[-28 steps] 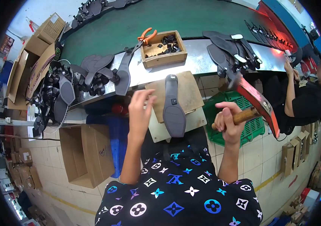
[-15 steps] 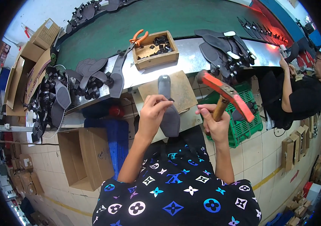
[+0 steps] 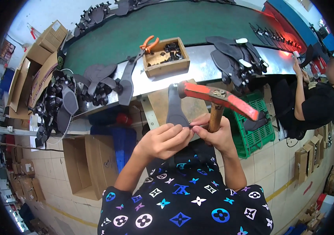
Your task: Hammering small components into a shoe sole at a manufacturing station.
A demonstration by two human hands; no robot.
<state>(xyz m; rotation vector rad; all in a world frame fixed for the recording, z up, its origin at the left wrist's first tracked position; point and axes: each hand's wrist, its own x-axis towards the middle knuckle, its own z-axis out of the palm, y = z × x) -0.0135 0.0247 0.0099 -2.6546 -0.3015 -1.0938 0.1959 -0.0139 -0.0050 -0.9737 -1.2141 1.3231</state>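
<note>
A grey sandal sole (image 3: 177, 108) lies lengthwise on a worn wooden board (image 3: 195, 105), its near end behind my fingers. My left hand (image 3: 164, 141) is closed, pinching at the sole's near end; a small dark bit shows at its fingertips, too small to name. My right hand (image 3: 218, 135) grips a hammer (image 3: 218, 97) by its wooden handle, the red head up over the board. The right thumb and forefinger also pinch together, meeting the left fingertips.
Ahead, a wooden box (image 3: 166, 67) holds small black pieces, with orange-handled pliers (image 3: 149, 45) by its left corner. Stacks of grey soles (image 3: 233, 58) lie along the metal bench edge before a green conveyor belt (image 3: 135, 31). A green crate (image 3: 253, 135) and a seated co-worker (image 3: 312, 98) are rightward; an open carton (image 3: 96, 166) stands left.
Both hands have come together over the sole's near end, with fingertips now meeting. The hammer has tipped further left, its head lower over the board.
</note>
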